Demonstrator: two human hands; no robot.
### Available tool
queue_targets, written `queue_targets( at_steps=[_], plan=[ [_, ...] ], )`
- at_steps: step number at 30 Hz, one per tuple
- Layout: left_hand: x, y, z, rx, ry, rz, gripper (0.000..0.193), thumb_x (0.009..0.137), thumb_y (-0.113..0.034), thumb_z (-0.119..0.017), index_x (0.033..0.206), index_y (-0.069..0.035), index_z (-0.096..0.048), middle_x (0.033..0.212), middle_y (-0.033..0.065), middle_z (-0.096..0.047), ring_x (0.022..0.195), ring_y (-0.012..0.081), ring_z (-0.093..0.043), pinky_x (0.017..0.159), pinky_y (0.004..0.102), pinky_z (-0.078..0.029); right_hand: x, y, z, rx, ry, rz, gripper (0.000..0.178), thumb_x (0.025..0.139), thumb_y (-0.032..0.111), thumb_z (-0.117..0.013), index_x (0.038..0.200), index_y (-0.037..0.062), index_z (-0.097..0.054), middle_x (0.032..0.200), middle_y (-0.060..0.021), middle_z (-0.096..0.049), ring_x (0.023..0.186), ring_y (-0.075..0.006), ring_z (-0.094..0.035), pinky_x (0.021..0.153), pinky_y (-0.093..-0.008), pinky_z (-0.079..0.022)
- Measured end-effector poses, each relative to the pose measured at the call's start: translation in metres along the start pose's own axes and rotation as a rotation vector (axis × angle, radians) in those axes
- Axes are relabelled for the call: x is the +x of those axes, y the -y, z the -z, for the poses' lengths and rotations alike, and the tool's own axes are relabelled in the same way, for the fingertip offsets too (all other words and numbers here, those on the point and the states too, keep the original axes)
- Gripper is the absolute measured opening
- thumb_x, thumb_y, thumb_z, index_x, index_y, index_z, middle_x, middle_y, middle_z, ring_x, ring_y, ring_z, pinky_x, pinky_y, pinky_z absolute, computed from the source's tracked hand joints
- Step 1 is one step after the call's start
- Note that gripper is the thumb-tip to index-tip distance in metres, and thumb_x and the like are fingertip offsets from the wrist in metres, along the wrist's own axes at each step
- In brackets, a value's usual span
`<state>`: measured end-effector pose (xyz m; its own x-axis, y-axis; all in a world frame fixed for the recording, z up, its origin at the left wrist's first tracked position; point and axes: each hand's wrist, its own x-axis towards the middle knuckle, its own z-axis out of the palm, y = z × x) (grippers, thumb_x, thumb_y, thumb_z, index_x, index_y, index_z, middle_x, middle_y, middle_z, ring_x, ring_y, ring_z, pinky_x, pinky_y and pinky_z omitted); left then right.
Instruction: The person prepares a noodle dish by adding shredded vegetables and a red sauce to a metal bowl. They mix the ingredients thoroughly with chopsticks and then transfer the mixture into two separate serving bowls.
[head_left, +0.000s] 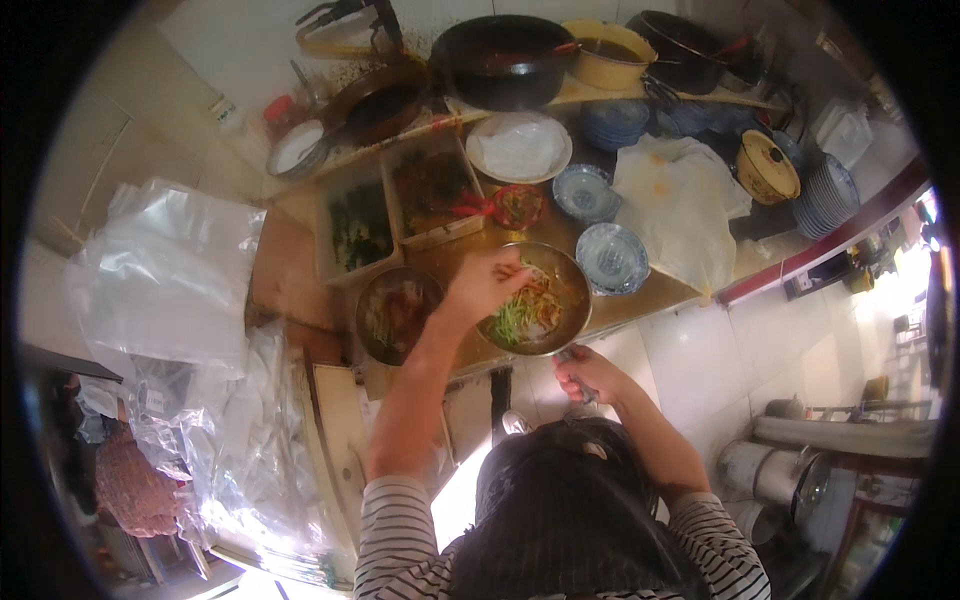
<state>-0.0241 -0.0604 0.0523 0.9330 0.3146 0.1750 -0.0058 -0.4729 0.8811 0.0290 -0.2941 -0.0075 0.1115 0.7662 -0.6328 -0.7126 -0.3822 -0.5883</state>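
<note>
My right hand (588, 373) is wrapped round the handle (566, 354) of a round metal pan (573, 295) at the counter's front edge. Inside the pan lies food with green shreds (515, 318) and orange-brown bits. Above its left side hovers my left hand (485, 288), fingertips drawn together in a pinch. What the pinch holds, if anything, is too small to make out. A second metal pan (368, 340) with similar food stands to the left, partly behind my left forearm. Just right of the held pan sits a patterned bowl (612, 258).
Behind the pans are a tub of green vegetables (358, 228), a tub of dark food (435, 185), a small red bowl (519, 207) and a lined white bowl (519, 148). Large pots (503, 62) line the back shelf. A white cloth (675, 205) lies right, plastic bags (165, 275) left.
</note>
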Motion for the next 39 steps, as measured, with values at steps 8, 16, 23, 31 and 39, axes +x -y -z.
queue_targets(
  at_steps=[8,16,23,31,39],
  plan=[
    [0.025,-0.054,0.03,0.158,0.068,-0.004,0.011,0.078,-0.012,-0.068,0.075,-0.002,-0.064,0.073,0.0081,-0.064,0.069,0.0161,-0.06,0.065,0.0304,-0.047,-0.036,0.04,0.004,-0.066,0.061,0.012,0.02,0.076,-0.002,-0.054,0.092,0.0049,-0.043,0.062,-0.0033,-0.042,0.044,-0.0103,-0.039,0.037,-0.025,-0.033],
    [0.034,-0.077,0.013,0.155,0.02,-0.034,0.01,0.078,-0.008,-0.069,0.08,0.0,-0.063,0.071,0.0066,-0.061,0.067,0.0117,-0.057,0.062,0.0278,-0.046,-0.046,0.067,0.019,-0.083,0.104,-0.026,0.021,0.076,-0.002,-0.054,0.093,0.0052,-0.043,0.063,-0.0032,-0.042,0.046,-0.0099,-0.039,0.037,-0.0248,-0.033],
    [0.02,-0.083,0.039,0.143,-0.066,-0.041,0.01,0.081,-0.007,-0.066,0.077,0.0,-0.061,0.071,0.0093,-0.061,0.061,0.0161,-0.057,0.057,0.0289,-0.044,-0.048,0.075,0.015,-0.092,0.069,0.008,0.021,0.075,-0.003,-0.053,0.091,0.0055,-0.041,0.061,-0.0031,-0.041,0.046,-0.0096,-0.039,0.037,-0.025,-0.032],
    [0.02,-0.079,0.021,0.053,-0.035,0.116,0.012,0.081,-0.011,-0.067,0.079,0.0,-0.062,0.076,0.0091,-0.062,0.07,0.0158,-0.06,0.064,0.0309,-0.047,-0.042,0.068,0.012,-0.103,-0.042,-0.005,0.018,0.078,0.0,-0.056,0.089,0.0043,-0.042,0.065,-0.0049,-0.044,0.046,-0.0123,-0.042,0.037,-0.0271,-0.037],
    [0.019,-0.059,0.01,0.043,-0.044,0.103,0.015,0.078,-0.015,-0.068,0.078,-0.001,-0.063,0.07,0.0103,-0.062,0.061,0.0184,-0.056,0.062,0.0324,-0.046,-0.031,0.058,0.016,-0.085,-0.042,-0.001,0.017,0.077,-0.002,-0.054,0.089,0.0035,-0.043,0.064,-0.005,-0.044,0.046,-0.0127,-0.042,0.037,-0.0279,-0.036]
  ],
)
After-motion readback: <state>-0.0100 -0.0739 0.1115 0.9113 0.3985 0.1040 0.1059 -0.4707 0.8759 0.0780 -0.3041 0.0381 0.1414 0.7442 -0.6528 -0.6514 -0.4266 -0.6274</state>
